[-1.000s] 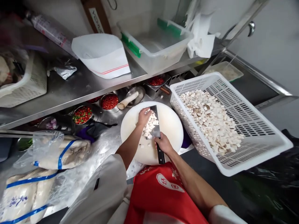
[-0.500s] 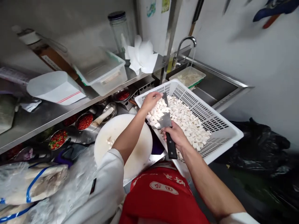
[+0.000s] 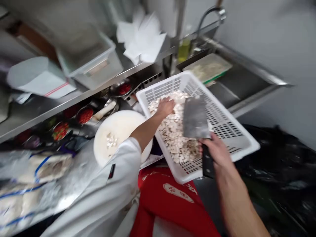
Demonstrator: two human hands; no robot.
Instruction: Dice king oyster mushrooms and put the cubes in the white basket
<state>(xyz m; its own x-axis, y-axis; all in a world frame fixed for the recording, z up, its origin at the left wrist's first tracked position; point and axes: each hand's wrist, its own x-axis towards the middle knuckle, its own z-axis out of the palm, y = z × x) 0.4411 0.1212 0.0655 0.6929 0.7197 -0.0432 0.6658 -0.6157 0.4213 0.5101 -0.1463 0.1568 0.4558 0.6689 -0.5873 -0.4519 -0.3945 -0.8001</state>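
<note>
My right hand (image 3: 217,148) grips the black handle of a cleaver (image 3: 196,117), whose broad blade is raised over the white plastic basket (image 3: 247,141). Inside the basket lies a spread of small diced white pieces (image 3: 172,138), which look like chopped mushroom. My left hand (image 3: 166,107) reaches down onto these pieces, its fingers stretched out and slightly blurred. Left of the basket, under my left forearm, is a round white chopping board (image 3: 125,123) with a few diced bits (image 3: 111,140) on it.
A metal shelf (image 3: 128,72) carries a clear plastic box (image 3: 96,70) and white paper (image 3: 143,39). Below it stand bowls of chopped red chilli (image 3: 85,115). A sink (image 3: 247,79) with a tap lies behind the basket, and black bags (image 3: 278,158) are at the right.
The white pieces that lay on the cleaver blade are off it. The cleaver has moved right, its blade now facing me bare, and my left hand has dropped onto the pieces in the basket.
</note>
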